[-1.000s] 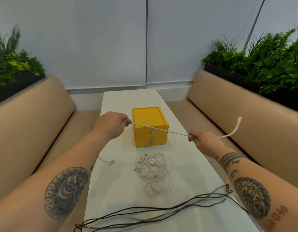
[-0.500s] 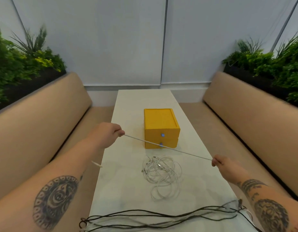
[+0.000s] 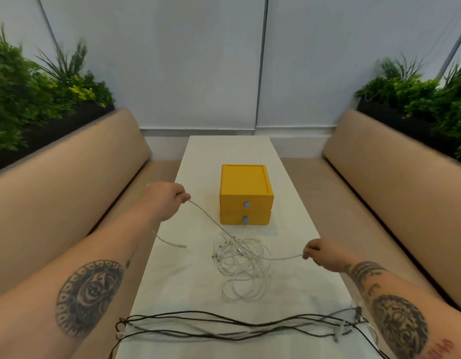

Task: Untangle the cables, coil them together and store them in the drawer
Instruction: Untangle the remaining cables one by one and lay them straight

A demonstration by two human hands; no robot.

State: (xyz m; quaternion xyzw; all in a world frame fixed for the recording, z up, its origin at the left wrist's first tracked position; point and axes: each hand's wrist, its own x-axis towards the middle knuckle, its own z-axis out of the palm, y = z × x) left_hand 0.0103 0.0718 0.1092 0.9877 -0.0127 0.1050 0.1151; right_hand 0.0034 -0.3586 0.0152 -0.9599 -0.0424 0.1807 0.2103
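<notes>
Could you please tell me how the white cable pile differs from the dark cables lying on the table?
The white cable pile is pale and heaped in loose round loops mid-table; the dark cables are stretched in long strands across the near edge. The left hand and right hand pinch a white strand sagging onto the pile; no hand grips the dark cables. Both lie on the table.

The following are counted: one long white table (image 3: 172, 294); one yellow box-shaped drawer unit (image 3: 243, 182) with two drawers (image 3: 232, 204) (image 3: 232, 219) and two small blue knobs (image 3: 246, 204) (image 3: 245, 219); one thin white cable (image 3: 206, 213); one tangled heap of white cables (image 3: 239, 263); one bundle of dark cables (image 3: 224, 325), strands not countable; two bare hands (image 3: 167, 200) (image 3: 322, 255); two beige padded benches (image 3: 69, 182) (image 3: 379, 164); two green-leaved planters (image 3: 30, 99) (image 3: 418, 99).
</notes>
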